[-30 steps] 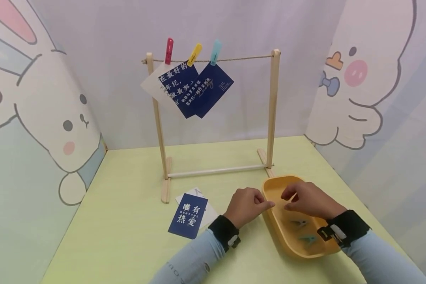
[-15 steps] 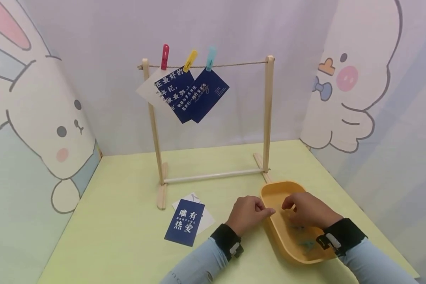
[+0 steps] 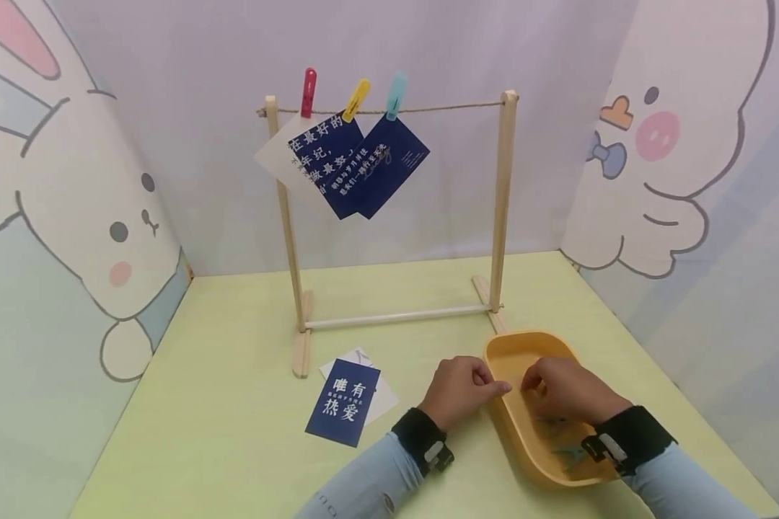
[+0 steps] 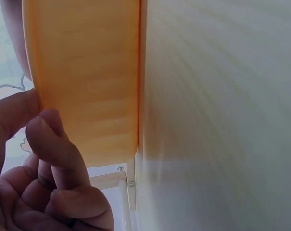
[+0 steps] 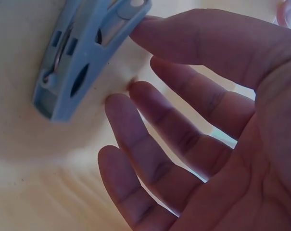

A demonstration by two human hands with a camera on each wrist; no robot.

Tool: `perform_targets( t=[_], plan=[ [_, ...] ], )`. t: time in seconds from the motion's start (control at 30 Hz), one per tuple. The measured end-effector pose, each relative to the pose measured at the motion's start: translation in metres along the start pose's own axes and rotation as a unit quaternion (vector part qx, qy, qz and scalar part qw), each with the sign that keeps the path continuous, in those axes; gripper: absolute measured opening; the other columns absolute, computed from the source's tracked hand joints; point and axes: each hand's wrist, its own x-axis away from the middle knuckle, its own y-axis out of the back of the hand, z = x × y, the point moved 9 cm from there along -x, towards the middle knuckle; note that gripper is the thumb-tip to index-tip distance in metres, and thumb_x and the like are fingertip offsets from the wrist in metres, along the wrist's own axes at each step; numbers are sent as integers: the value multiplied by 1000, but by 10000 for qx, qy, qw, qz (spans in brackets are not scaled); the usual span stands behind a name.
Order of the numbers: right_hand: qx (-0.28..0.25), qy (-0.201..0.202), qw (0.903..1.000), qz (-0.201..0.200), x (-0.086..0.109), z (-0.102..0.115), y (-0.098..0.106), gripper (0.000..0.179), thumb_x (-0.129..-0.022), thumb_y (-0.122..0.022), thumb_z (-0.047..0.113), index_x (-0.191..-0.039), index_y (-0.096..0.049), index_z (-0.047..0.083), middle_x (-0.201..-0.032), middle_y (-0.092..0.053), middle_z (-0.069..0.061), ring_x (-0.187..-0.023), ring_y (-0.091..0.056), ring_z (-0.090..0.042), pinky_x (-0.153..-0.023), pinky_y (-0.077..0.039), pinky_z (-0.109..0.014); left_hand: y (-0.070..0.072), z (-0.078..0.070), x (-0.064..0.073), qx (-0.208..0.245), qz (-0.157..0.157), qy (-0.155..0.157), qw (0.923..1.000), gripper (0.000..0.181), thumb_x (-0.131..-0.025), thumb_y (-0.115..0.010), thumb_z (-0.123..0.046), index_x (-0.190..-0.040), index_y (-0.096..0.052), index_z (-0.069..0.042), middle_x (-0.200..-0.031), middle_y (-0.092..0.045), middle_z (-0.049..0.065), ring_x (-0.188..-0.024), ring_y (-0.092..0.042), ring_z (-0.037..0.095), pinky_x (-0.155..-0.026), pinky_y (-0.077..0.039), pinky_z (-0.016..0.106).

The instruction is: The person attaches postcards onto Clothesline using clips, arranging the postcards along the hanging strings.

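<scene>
Lower in the yellow tray (image 3: 519, 349) than a second ago, the right hand (image 3: 574, 393) has its thumb at a light-blue clothespin (image 5: 90, 62) inside, other fingers loosely bent, grasping nothing. The left hand (image 3: 461, 393) pinches the tray's rim. Beyond, three cards (image 3: 386, 169) hang from the rope (image 3: 451, 108) (a clothespin each); a navy card (image 3: 342, 401) and pale card (image 3: 383, 398) beneath lie unhung, apparently what is left.

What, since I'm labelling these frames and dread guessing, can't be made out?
- Number of clips in the tub: head view, blurred, partly behind the right hand.
- Upper end of the pale blue clip: right wrist view, cut off by the top edge.
- Most of the loose white card: head view, under the loose blue card.
- Small print on the right hanging card: head view, too small.
</scene>
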Motion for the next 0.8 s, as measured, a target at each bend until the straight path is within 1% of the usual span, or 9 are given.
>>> perform_targets(
  t=[0.1, 0.2, 0.33, 0.43, 0.6, 0.67, 0.8],
  plan=[
    [124, 77, 9998, -96, 0, -2, -1, 28, -72, -78, 1, -98, -78, 11, -84, -65, 1, -72, -54, -15, -59, -47, -29, -2, 0, 0, 8, 4, 22, 10000, 32, -84, -85, -46, -67, -66, -26, -58, -55, -17, -56, -52, 2, -51, -40, 20],
    [131, 156, 9996, -208, -1, -3, -1, 29, -71, -78, 0, -98, -78, 11, -85, -66, 1, -73, -53, -16, -59, -46, -29, -2, -2, 1, -9, 7, -1, 10000, 32, -85, -84, -45, -67, -66, -26, -58, -55, -17, -55, -51, 2, -51, -39, 20],
    [51, -26, 9994, -336, -3, -7, -1, 29, -70, -77, 2, -97, -78, 12, -87, -68, 1, -73, -55, -15, -59, -47, -29, -1, -5, 1, -4, 10, -79, 10000, 32, -86, -83, -44, -66, -67, -24, -57, -54, -16, -53, -50, 1, -49, -39, 20],
    [60, -85, 9991, -419, -3, -8, -1, 26, -70, -76, 3, -94, -78, 13, -86, -68, 2, -73, -56, -15, -61, -47, -29, -1, -6, -1, 0, 11, -113, 9999, 33, -87, -83, -43, -66, -66, -24, -57, -54, -17, -52, -49, 1, -49, -40, 20],
    [33, -236, 9988, -427, -4, -10, 0, 23, -72, -73, 4, -93, -76, 14, -85, -68, 2, -73, -57, -16, -61, -48, -32, -2, -6, -2, 57, -1, -109, 9999, 34, -87, -83, -44, -65, -65, -25, -56, -53, -17, -51, -50, 1, -48, -40, 20],
    [10, -374, 9984, -420, -3, -11, 0, 21, -72, -73, 5, -92, -75, 14, -84, -67, 2, -72, -57, -16, -61, -48, -33, -2, -5, -2, 98, 8, -98, 9999, 34, -87, -83, -45, -65, -66, -25, -55, -53, -16, -51, -50, 1, -48, -40, 20],
    [-63, -420, 9985, -338, -2, -11, -3, 18, -72, -76, 8, -88, -72, 14, -80, -64, 1, -69, -56, -17, -60, -47, -34, -2, -3, 1, 107, 2, -23, 9999, 34, -86, -83, -44, -65, -65, -25, -54, -52, -16, -51, -49, 1, -48, -38, 20]
  ],
)
